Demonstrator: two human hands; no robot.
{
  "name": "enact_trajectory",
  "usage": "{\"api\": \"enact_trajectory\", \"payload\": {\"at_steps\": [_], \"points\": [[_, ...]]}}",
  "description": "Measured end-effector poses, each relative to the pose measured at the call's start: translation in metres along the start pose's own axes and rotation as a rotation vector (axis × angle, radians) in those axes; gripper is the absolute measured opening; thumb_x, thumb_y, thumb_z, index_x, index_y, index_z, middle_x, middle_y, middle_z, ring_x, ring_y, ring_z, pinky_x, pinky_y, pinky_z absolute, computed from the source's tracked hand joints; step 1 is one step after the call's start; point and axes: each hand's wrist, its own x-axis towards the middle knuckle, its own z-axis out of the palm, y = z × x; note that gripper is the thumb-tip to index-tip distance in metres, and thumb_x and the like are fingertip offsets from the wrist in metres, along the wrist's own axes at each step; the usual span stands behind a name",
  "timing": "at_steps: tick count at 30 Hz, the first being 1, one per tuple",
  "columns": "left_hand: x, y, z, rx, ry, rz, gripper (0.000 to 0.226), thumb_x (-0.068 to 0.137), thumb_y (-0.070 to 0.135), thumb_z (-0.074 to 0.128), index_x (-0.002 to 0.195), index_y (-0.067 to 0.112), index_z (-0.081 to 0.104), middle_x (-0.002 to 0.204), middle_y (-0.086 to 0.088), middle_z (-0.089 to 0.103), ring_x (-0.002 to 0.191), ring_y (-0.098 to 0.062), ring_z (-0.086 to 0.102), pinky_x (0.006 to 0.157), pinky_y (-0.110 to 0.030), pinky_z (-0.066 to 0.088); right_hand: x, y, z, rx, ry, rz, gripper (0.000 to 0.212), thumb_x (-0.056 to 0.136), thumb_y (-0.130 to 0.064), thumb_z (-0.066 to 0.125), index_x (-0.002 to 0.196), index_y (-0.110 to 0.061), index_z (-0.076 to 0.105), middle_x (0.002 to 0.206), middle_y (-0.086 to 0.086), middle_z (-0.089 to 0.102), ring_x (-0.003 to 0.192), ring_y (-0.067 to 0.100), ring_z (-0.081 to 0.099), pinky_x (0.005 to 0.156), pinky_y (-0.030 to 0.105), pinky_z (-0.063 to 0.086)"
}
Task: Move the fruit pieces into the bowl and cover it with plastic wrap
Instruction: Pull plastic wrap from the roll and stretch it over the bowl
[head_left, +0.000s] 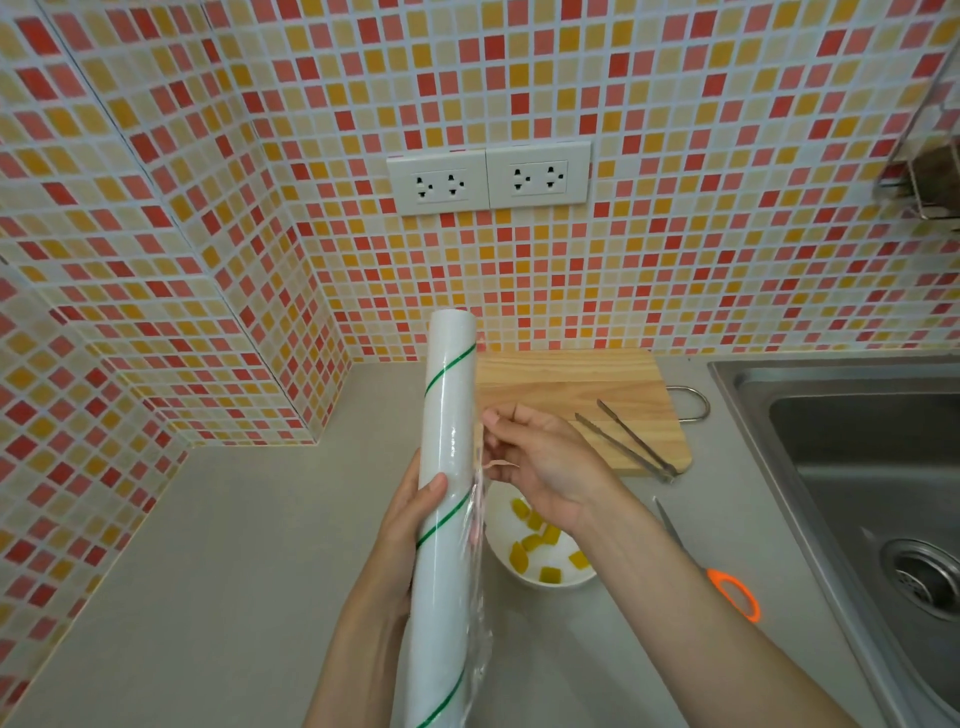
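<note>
A long white roll of plastic wrap (445, 499) with a green spiral stripe stands almost upright above the counter. My left hand (415, 525) grips it around the middle. My right hand (540, 457) pinches the loose edge of the clear film (479, 525) at the roll's right side. Below my right wrist sits a white bowl (511, 569) on the counter, holding several yellow fruit pieces (535, 540). My right forearm hides part of the bowl's rim.
A wooden cutting board (571, 384) lies behind the bowl with metal tongs (628, 441) on its right corner. Orange-handled scissors (727, 587) lie right of the bowl. A steel sink (872, 467) fills the right side. Tiled walls enclose the left and back.
</note>
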Motion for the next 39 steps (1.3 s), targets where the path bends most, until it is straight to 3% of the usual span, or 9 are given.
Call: {"api": "enact_trajectory", "payload": {"at_steps": [6, 10, 14, 18, 20, 25, 28, 34, 39], "points": [[-0.006, -0.005, -0.004, -0.131, -0.012, -0.091, 0.079, 0.038, 0.044, 0.088, 0.103, 0.008, 0.063, 0.072, -0.012, 0.065, 0.05, -0.019, 0.058, 0.046, -0.026, 0.049, 0.013, -0.015, 0.006, 0.076, 0.041, 0.124, 0.025, 0.088, -0.037, 0.055, 0.092, -0.012, 0.058, 0.072, 0.004, 0.059, 0.059, 0.018, 0.054, 0.054, 0.028, 0.042], [-0.007, -0.002, -0.004, -0.134, -0.004, -0.085, 0.08, 0.038, 0.044, 0.088, 0.102, 0.006, 0.061, 0.072, -0.012, 0.066, 0.048, -0.019, 0.058, 0.045, -0.027, 0.05, 0.018, -0.02, 0.011, -0.035, 0.127, -0.031, 0.018, 0.092, -0.017, 0.052, 0.075, -0.014, 0.057, 0.07, 0.004, 0.057, 0.053, 0.015, 0.054, 0.051, 0.025, 0.042], [-0.008, 0.003, -0.013, -0.155, 0.003, -0.042, 0.075, 0.041, 0.045, 0.088, 0.098, 0.005, 0.061, 0.072, -0.009, 0.066, 0.048, -0.018, 0.057, 0.045, -0.026, 0.05, 0.019, -0.024, 0.004, -0.051, 0.275, -0.159, 0.015, 0.098, -0.018, 0.038, 0.089, -0.013, 0.049, 0.066, 0.007, 0.053, 0.046, 0.018, 0.054, 0.043, 0.026, 0.047], [-0.007, 0.006, -0.012, -0.136, -0.019, -0.04, 0.073, 0.043, 0.044, 0.087, 0.098, 0.004, 0.06, 0.071, -0.009, 0.066, 0.047, -0.017, 0.057, 0.044, -0.027, 0.05, 0.019, -0.019, 0.012, -0.17, 0.1, -0.002, 0.027, 0.092, -0.038, 0.049, 0.091, -0.012, 0.058, 0.067, 0.003, 0.056, 0.05, 0.016, 0.052, 0.047, 0.027, 0.042], [-0.007, 0.005, -0.009, -0.107, -0.02, -0.048, 0.078, 0.044, 0.044, 0.087, 0.105, 0.005, 0.059, 0.073, -0.01, 0.067, 0.048, -0.018, 0.059, 0.046, -0.027, 0.051, 0.021, -0.017, 0.019, -0.13, 0.002, 0.024, 0.025, 0.091, -0.036, 0.052, 0.081, -0.014, 0.06, 0.067, 0.001, 0.056, 0.054, 0.015, 0.051, 0.052, 0.026, 0.039], [-0.007, 0.003, -0.014, -0.065, 0.032, -0.058, 0.075, 0.051, 0.04, 0.081, 0.115, 0.01, 0.057, 0.078, -0.009, 0.07, 0.055, -0.018, 0.064, 0.049, -0.028, 0.053, 0.024, -0.015, 0.022, -0.028, 0.062, -0.065, 0.018, 0.092, -0.012, 0.052, 0.074, -0.014, 0.055, 0.071, 0.004, 0.054, 0.055, 0.015, 0.05, 0.053, 0.025, 0.042], [-0.007, 0.003, -0.016, -0.023, 0.049, -0.041, 0.072, 0.052, 0.043, 0.081, 0.114, 0.013, 0.058, 0.078, -0.008, 0.069, 0.055, -0.019, 0.062, 0.05, -0.029, 0.053, 0.021, -0.015, 0.02, 0.017, 0.077, -0.111, 0.02, 0.095, -0.013, 0.046, 0.076, -0.014, 0.051, 0.069, 0.003, 0.052, 0.051, 0.014, 0.051, 0.048, 0.024, 0.044], [0.002, 0.005, -0.012, 0.112, 0.061, 0.034, 0.04, 0.073, 0.037, 0.068, 0.111, 0.026, 0.06, 0.076, -0.004, 0.068, 0.056, -0.017, 0.062, 0.051, -0.028, 0.052, 0.016, -0.006, 0.017, -0.247, 0.342, -0.405, 0.019, 0.099, -0.029, 0.031, 0.087, -0.019, 0.042, 0.052, -0.001, 0.046, 0.037, 0.015, 0.044, 0.033, 0.019, 0.033], [0.006, 0.003, 0.0, 0.23, 0.045, -0.007, 0.034, 0.071, 0.04, 0.067, 0.099, 0.022, 0.061, 0.065, 0.003, 0.067, 0.055, -0.009, 0.061, 0.05, -0.022, 0.049, 0.019, -0.007, 0.005, -0.135, 0.487, -0.416, 0.023, 0.099, -0.025, 0.031, 0.078, -0.025, 0.04, 0.058, -0.001, 0.038, 0.037, 0.009, 0.031, 0.034, 0.014, 0.025]]}}
